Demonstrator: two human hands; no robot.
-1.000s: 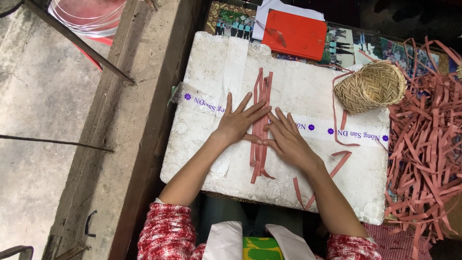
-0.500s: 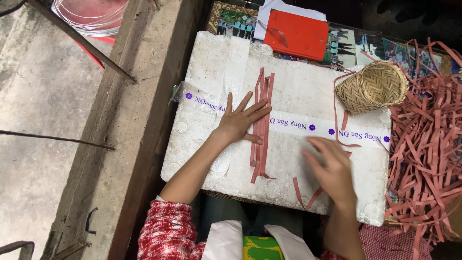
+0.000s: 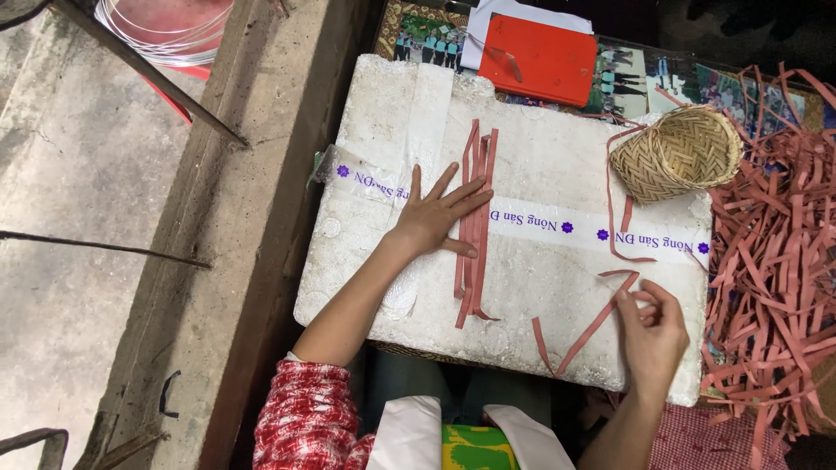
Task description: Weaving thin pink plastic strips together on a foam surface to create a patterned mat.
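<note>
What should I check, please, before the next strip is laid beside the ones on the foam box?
1. Left hand flat on the row of strips, pinning them: ok.
2. Right hand has a loose strip pinched at its end: ok.
3. Strips in the row lie parallel and close together: ok at the middle, lower ends splay slightly: not ok.
4. Bare space on the foam box to the right of the row: ok.
5. More strips at hand in the pile on the right: ok.
6. Basket apart from the row: ok.
</note>
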